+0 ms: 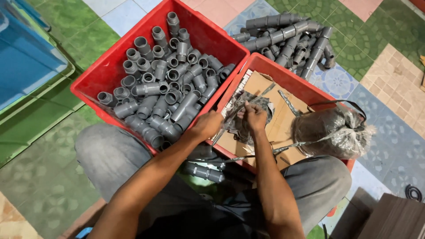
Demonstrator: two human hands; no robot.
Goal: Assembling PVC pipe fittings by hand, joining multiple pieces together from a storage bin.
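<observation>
Tiled floor, two red crates, left hand (207,125) and right hand (255,117) both gripping crinkled plastic bag (248,106) between them.

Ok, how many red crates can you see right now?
2. One red crate full of grey pipe fittings sits left; the other, cardboard-lined, sits right under both hands. None seem hidden.

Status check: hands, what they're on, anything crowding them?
Left hand and right hand both gripping crumpled clear plastic wrap over cardboard-lined red crate. Red crate of grey pipe fittings alongside left hand. Plastic-wrapped dark bundle sits right.
</observation>
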